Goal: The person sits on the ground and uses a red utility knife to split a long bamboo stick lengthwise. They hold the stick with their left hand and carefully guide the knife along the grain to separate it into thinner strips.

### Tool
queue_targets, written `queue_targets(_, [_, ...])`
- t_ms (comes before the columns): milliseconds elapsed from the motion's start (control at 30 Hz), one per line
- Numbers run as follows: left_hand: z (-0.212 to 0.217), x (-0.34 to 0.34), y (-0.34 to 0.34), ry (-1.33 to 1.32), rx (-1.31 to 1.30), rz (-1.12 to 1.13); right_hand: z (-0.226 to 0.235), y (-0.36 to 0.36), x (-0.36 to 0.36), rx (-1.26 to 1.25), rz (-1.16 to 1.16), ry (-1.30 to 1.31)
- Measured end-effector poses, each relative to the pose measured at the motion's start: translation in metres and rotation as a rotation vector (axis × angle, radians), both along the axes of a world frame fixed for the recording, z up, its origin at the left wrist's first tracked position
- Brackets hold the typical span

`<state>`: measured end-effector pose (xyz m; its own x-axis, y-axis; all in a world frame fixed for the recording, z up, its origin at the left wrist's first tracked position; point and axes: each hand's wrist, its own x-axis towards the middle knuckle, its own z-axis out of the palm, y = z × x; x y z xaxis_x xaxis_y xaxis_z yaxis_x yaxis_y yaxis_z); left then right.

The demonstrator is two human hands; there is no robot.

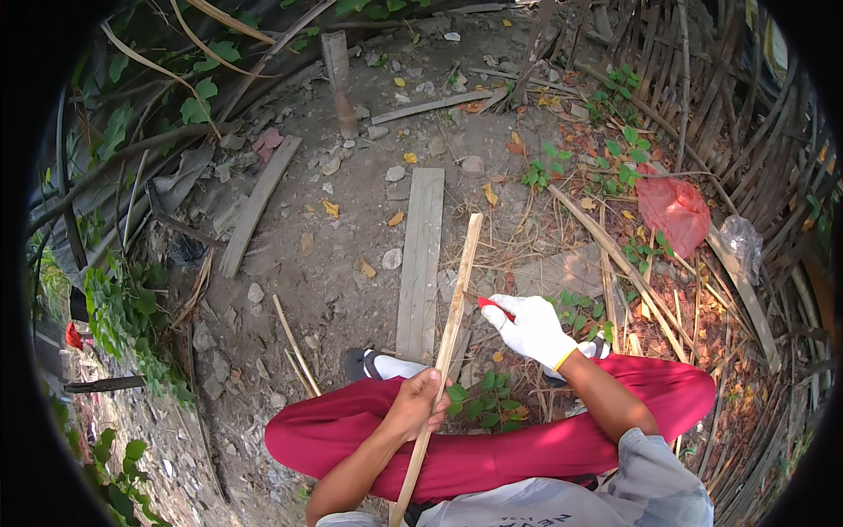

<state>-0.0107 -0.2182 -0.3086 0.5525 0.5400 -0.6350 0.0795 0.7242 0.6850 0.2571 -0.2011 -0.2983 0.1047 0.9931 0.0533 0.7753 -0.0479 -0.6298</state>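
Note:
A long, pale split-bamboo strip [457, 307] slants up and away from my lap. Bare, my left hand [416, 407] is wrapped round its lower part, thumb on top. My right hand [536, 334], in a white glove with a yellow cuff, is closed on the red handle of a knife [496, 308]. The knife's short, thin blade points left and meets or nearly meets the strip's upper half; exact contact is too small to tell. Beyond the strip, a grey wooden plank [420, 263] lies on the ground, pointing away from me.
Another weathered board [262, 206] lies at left, near a short upright post [340, 83]. Right of my hands are long bamboo pieces [619, 259], a red plastic bag [672, 209] and a woven stick fence [738, 114]. Leafy plants [486, 402] grow between my legs.

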Motion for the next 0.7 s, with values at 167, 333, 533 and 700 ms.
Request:
queue_targets(167, [0.009, -0.005, -0.001, 0.046, -0.041, 0.057, 0.009, 0.003, -0.014, 0.084, 0.127, -0.093])
queue_targets(333, [0.009, -0.005, -0.008, 0.176, 0.03, 0.072, -0.001, 0.006, -0.017, -0.01, 0.229, -0.235])
queue_targets(533, [-0.002, -0.007, -0.016, 0.224, 0.012, 0.062, -0.032, 0.009, -0.018, -0.046, 0.238, -0.203])
queue_targets(700, [0.002, -0.01, -0.017, 0.25, -0.05, 0.052, -0.043, 0.057, 0.014, -0.296, 0.107, -0.312])
